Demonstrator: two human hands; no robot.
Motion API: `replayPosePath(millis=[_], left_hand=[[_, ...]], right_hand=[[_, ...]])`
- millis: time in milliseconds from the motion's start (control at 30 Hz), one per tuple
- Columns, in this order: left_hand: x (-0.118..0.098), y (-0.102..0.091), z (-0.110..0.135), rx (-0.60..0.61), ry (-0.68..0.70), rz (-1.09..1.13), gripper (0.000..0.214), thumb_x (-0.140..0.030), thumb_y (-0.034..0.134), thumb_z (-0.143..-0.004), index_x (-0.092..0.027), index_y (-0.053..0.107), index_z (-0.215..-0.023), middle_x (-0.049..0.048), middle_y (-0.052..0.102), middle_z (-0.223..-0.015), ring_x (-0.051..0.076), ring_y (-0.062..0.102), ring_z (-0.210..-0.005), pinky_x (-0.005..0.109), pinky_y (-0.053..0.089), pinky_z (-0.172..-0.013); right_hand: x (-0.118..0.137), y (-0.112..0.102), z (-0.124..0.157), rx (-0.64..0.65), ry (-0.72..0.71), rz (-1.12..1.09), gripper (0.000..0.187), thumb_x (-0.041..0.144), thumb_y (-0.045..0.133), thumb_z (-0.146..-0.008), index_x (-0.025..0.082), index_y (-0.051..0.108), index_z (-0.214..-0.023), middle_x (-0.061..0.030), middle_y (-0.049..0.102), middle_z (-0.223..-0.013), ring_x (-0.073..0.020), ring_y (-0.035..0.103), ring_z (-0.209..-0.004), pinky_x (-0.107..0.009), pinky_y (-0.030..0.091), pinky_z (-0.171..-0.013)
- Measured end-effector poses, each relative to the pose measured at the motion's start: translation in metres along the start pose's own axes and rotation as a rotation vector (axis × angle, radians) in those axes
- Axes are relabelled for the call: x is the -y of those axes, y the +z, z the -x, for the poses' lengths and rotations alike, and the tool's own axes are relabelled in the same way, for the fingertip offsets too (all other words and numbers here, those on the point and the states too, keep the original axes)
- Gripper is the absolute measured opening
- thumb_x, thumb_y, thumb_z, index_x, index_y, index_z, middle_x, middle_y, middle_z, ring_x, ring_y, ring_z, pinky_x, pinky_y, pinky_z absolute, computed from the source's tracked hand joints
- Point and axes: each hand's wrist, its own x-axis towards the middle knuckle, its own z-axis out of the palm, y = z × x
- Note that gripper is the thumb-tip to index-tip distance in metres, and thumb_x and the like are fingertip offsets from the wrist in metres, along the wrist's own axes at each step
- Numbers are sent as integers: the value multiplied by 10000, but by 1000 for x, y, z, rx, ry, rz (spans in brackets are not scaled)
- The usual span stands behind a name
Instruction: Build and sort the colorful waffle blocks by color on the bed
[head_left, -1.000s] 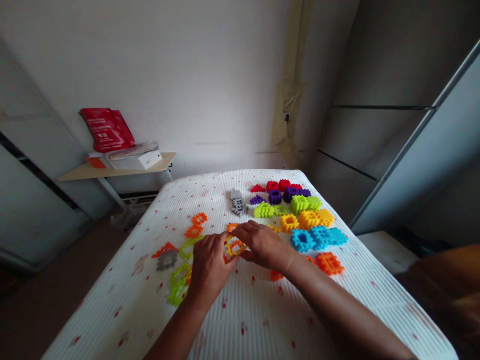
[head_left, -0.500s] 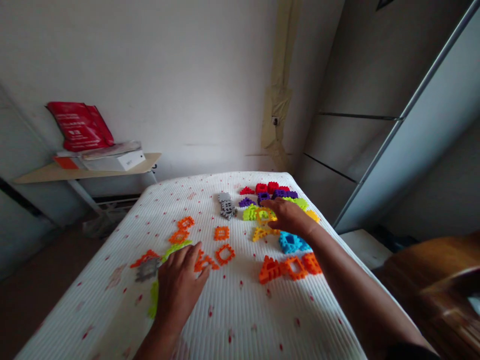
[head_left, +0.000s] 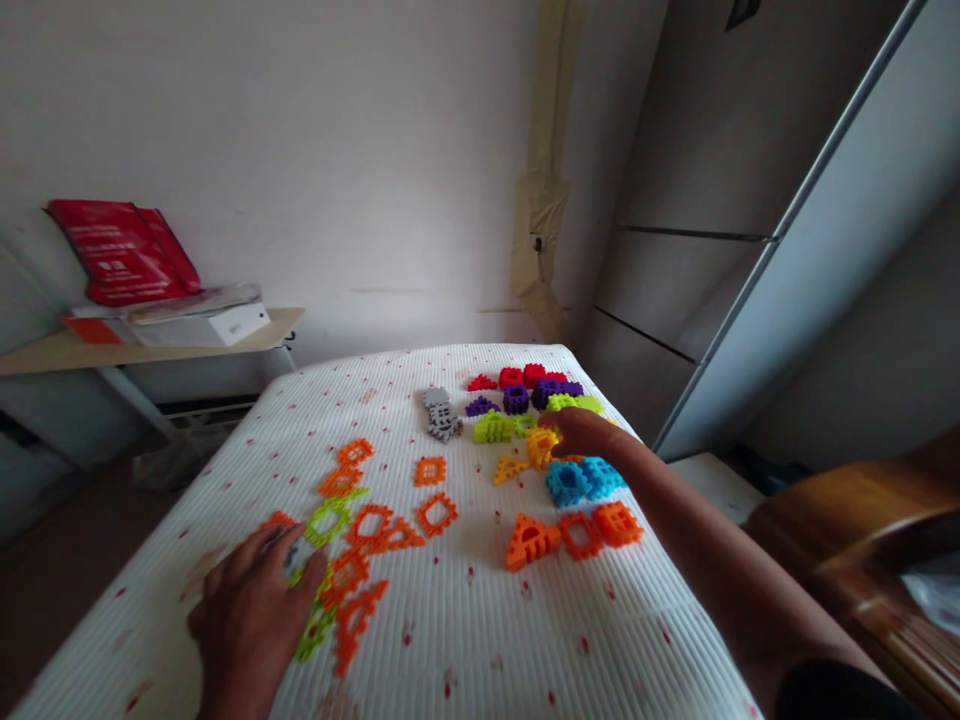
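My left hand (head_left: pixel 255 590) is at the left, palm down with fingers apart, over a mostly covered grey piece (head_left: pixel 294 552). Beside it lie linked flat interlocking pieces: a lime green ring (head_left: pixel 328 522), an orange square (head_left: pixel 371 527) and an orange triangle (head_left: pixel 364 620). My right hand (head_left: pixel 583 433) is across the bed at the colour groups. Its thumb and fingers close on the edge of a yellow square piece (head_left: pixel 541 448), at the yellow group. A yellow triangle (head_left: pixel 510 470) lies left of it, and blue blocks (head_left: pixel 566 484) sit just nearer me.
Red (head_left: pixel 511 377), purple (head_left: pixel 516 400) and lime green pieces (head_left: pixel 493 429) sit in rows farther back. Grey pieces (head_left: pixel 442 422) lie left of them. Orange blocks (head_left: pixel 577 536) stand nearer on the white bedding (head_left: pixel 465 620). A wardrobe (head_left: pixel 697 200) rises at right.
My left hand has moved left and nearer me, uncovering orange and green pieces. My right hand has come nearer from the green row to the yellow group, with the yellow square. The view has turned slightly right.
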Motion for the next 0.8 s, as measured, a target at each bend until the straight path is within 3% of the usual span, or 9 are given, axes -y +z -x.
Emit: replayPosePath(millis=[567,800], left_hand=[[-5,4,5,-135,68,6,387,-401,410,-823,-193,644,-1052,81,579,-1222,301,497,-1111,445,422,-931],[-7,0,8,-96,34,3,340,-343,459,-811,-205,647,-1060,67,581,-1225,272,487,-1118,403,420,-924]], right_hand=[[1,3,-3,83,-9,-28,580,217,678,-666,176,565,-1234,-109,662,-1117,-258,631,-971,-304,477,-790],[-1,7,-4,82,-34,-73,545,154,622,-668,178,582,-1211,-95,682,-1044,-230,648,-891,-296,478,-745]])
